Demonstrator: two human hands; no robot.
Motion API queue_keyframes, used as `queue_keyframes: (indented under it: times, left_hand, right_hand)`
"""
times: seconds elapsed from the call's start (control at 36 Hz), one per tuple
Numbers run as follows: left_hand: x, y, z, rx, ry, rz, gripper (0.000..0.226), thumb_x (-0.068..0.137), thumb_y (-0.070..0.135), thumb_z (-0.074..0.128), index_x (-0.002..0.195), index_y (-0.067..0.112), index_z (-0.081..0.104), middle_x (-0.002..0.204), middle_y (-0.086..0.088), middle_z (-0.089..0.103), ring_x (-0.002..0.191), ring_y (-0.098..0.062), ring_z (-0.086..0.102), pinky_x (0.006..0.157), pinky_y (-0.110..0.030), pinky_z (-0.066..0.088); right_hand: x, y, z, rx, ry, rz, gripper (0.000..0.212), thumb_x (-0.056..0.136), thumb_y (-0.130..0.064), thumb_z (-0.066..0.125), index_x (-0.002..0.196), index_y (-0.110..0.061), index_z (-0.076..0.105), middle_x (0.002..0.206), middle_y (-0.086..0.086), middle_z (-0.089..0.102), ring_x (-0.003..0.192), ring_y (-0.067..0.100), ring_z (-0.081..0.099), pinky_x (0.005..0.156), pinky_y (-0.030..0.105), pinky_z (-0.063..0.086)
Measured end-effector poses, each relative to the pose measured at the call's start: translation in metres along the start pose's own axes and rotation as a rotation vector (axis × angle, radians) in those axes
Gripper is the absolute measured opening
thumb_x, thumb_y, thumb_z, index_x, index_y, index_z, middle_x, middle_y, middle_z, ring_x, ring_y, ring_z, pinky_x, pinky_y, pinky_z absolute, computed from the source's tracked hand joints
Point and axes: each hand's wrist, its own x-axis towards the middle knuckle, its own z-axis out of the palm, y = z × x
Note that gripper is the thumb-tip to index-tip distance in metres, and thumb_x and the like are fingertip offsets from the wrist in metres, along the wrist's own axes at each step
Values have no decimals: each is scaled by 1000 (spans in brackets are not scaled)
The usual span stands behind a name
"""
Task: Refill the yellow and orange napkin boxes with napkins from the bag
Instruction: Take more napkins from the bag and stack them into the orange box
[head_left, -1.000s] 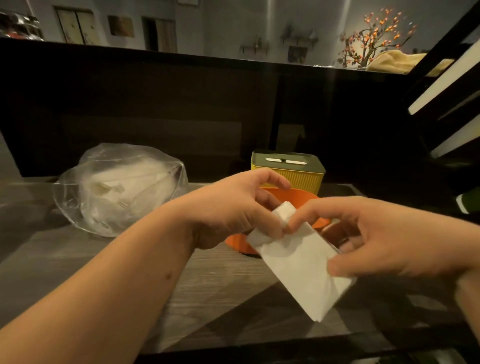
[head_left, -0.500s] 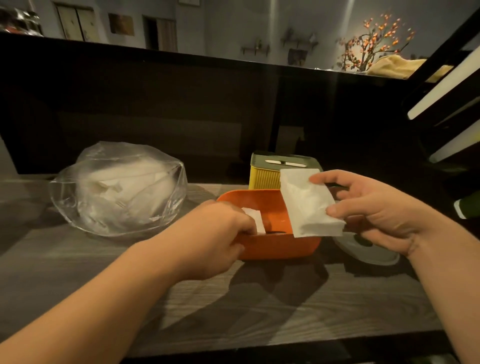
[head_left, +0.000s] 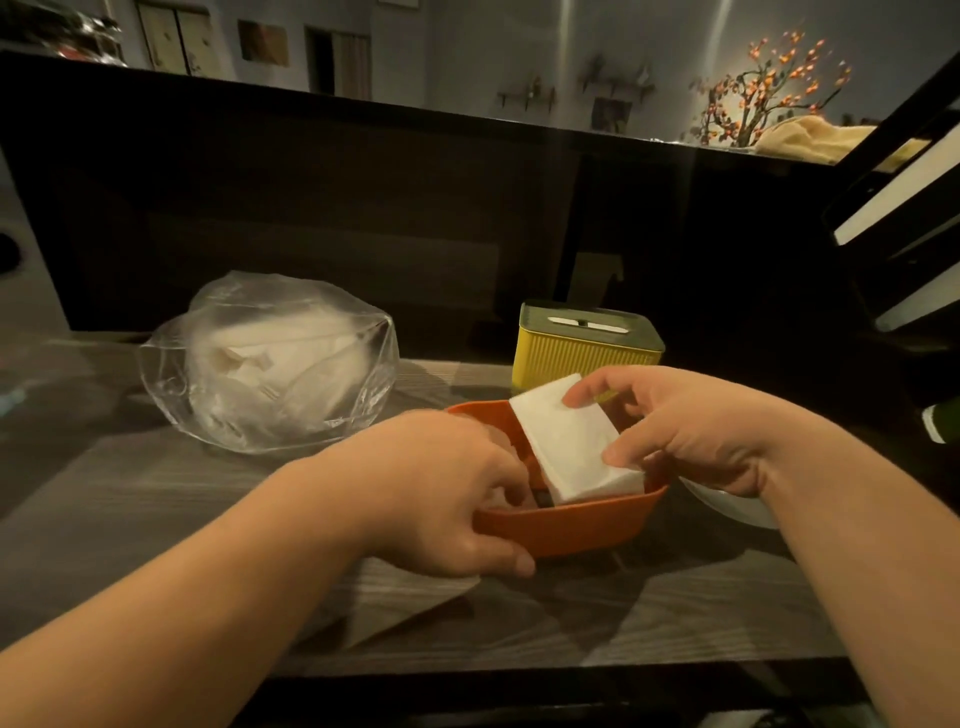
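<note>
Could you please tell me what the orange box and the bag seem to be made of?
Orange box: likely plastic, smooth matte walls, rounded moulded corners. Bag: thin clear plastic film, crinkled and glossy, with white napkins showing through.

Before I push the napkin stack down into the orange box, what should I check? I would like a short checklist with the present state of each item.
1. Orange box open on top: ok, no lid on it.
2. Box held steady: ok, the left hand grips its near rim.
3. Stack held firmly: ok, the right hand pinches the napkin stack.
4. Stack level with the box: not ok, it is tilted, near end inside, far end above the rim.
5. Room under the stack: cannot tell, the inside is hidden.
6. Yellow box open for its turn: not ok, its lid is on.
</note>
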Motion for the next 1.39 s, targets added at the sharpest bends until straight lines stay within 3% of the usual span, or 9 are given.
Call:
queue_keyframes:
  times: [0.25, 0.39, 0.5, 0.64, 0.81, 0.94, 1.11, 1.25, 1.39]
  left_hand:
    - [5, 2, 8, 71, -58, -34, 38, 86, 67, 59, 116, 44, 56, 93, 16, 51, 88, -8, 51, 82, -32, 45]
    - [7, 0, 10, 77, -70, -35, 43, 85, 68, 60, 121, 44, 55, 95, 17, 49, 91, -10, 49, 87, -36, 46]
    - [9, 0, 11, 91, -62, -35, 44, 83, 68, 61, 118, 41, 54, 97, 16, 51, 90, -11, 48, 83, -33, 44]
    - [9, 2, 9, 92, -85, -42, 48, 84, 66, 62, 124, 41, 54, 103, 15, 53, 100, -12, 54, 92, -38, 48]
    - [10, 2, 9, 84, -72, -49, 54, 85, 62, 63, 134, 43, 52, 116, 14, 59, 106, -14, 57, 96, -39, 50]
    - [10, 3, 7, 103, -91, -54, 45, 85, 63, 62, 124, 41, 56, 105, 12, 57, 100, -15, 57, 93, -40, 51]
    - [9, 6, 6, 103, -86, -52, 42, 87, 59, 63, 124, 41, 56, 97, 14, 49, 90, -12, 49, 87, -34, 48]
    - [9, 6, 5, 108, -81, -54, 42, 86, 59, 64, 123, 39, 58, 98, 14, 49, 91, -12, 49, 88, -34, 49]
    - [5, 5, 6, 74, -66, -49, 37, 85, 59, 67, 112, 35, 60, 99, 12, 55, 97, -15, 55, 91, -38, 51]
  right_hand:
    - [10, -11, 14, -364, 20, 67, 62, 79, 10, 72, 114, -39, 59, 124, -3, 52, 111, 23, 55, 85, 34, 61]
    - [10, -18, 19, -567, -43, 138, 64, 81, 3, 70, 127, -37, 53, 119, -6, 48, 105, 19, 55, 73, 24, 53]
    - [9, -20, 29, -875, -65, 151, 54, 92, -6, 61, 139, -25, 44, 91, -4, 50, 74, 10, 52, 52, 15, 40]
    - [14, -30, 42, -1220, 67, 151, 47, 91, -6, 64, 135, -15, 49, 131, 11, 45, 100, 22, 48, 97, 32, 52]
    - [16, -38, 30, -1032, -111, -168, 39, 89, -8, 70, 119, -30, 63, 106, -14, 54, 101, 8, 53, 86, 22, 49]
    - [21, -33, 32, -1054, -333, -52, 52, 93, -6, 63, 136, -36, 56, 142, -8, 47, 113, 9, 45, 92, 27, 43]
    - [19, -38, 25, -1058, -383, -11, 57, 93, 0, 59, 136, -37, 55, 120, -15, 38, 111, 8, 39, 90, 27, 38]
    - [21, -38, 31, -1142, -359, -12, 66, 91, 6, 55, 140, -38, 53, 155, -8, 36, 141, 18, 37, 104, 33, 40]
    - [19, -38, 30, -1176, -371, 29, 69, 93, 7, 52, 144, -39, 49, 159, -6, 32, 145, 20, 34, 103, 31, 40]
